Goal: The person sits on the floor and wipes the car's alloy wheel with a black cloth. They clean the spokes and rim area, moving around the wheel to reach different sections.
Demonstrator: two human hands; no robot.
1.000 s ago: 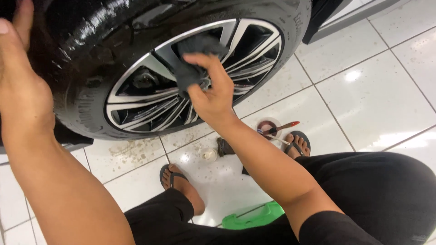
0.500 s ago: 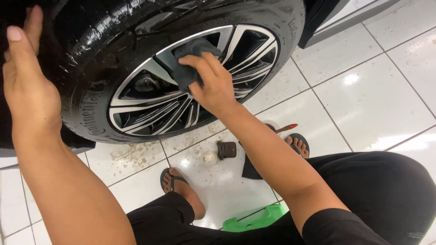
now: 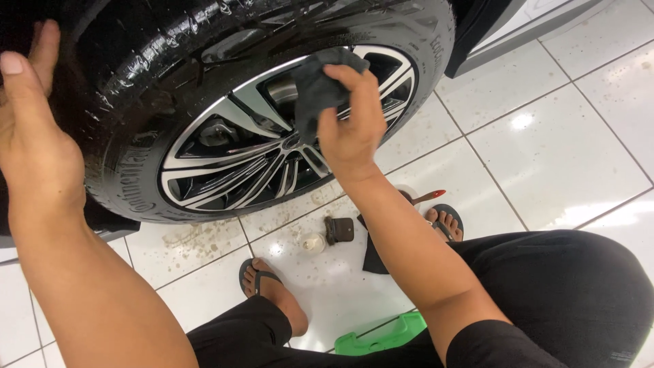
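Black rubber fills the top of the view, wet and glossy: a car tyre point(image 3: 136, 61) with a silver-and-black alloy wheel point(image 3: 252, 150) set inside it. Right hand point(image 3: 351, 129) is up at the wheel, at about two o'clock from the hub, fingers point(image 3: 357, 85) curled and pinching a dark grey cloth point(image 3: 317, 85) against a spoke. The cloth bunches under the fingertips and hangs down towards the hub. Over at nine o'clock, the left hand point(image 3: 34, 143) rests flat on the tyre's tread, fingers point(image 3: 44, 41) straight and close together, thumb lifted, holding nothing.

Down below, white floor tiles point(image 3: 545, 150), with a muddy smear at six o'clock under the tyre. Two feet in dark flip-flops: one point(image 3: 269, 286) at six o'clock from the wheel, the other point(image 3: 444, 221) at four o'clock, partly behind the right forearm. Between them lie a small dark brown block point(image 3: 339, 230) and, touching its left side, a small pale round thing point(image 3: 313, 242). A red-handled tool point(image 3: 428, 197) pokes out beside the forearm. At the bottom edge, between the knees in black trousers point(image 3: 565, 293), sits a bright green plastic piece point(image 3: 381, 335).
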